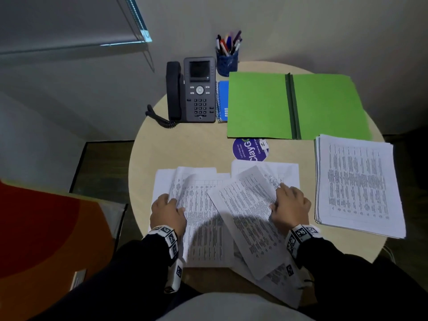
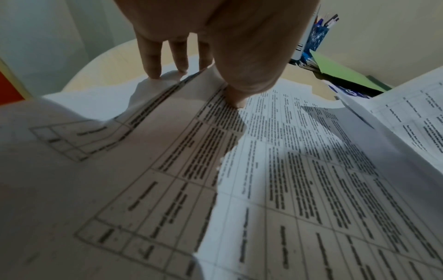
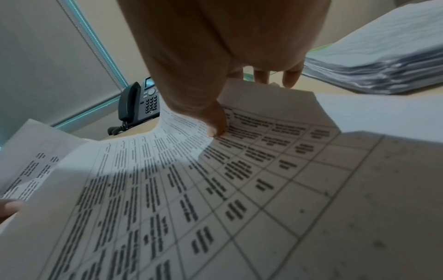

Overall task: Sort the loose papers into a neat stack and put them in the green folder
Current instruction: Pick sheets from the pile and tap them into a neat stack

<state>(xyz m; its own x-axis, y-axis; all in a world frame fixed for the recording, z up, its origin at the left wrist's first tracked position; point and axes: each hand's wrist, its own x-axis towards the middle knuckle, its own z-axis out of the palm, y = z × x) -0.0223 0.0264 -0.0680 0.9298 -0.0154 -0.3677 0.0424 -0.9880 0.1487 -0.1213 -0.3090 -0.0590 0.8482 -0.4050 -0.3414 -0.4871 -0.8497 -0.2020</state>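
Observation:
The green folder lies open at the back right of the round table. A neat stack of printed papers sits at the right edge, below the folder. Loose printed sheets overlap untidily at the front. My left hand pinches the raised left edge of one sheet, thumb on top and fingers behind the fold. My right hand holds a tilted sheet by its right edge, thumb pressing on the print, fingers over the far edge.
A desk phone, a blue pen cup and a blue spiral notebook stand at the back, left of the folder. A round purple sticker sits mid-table. An orange-red surface lies off the table's left.

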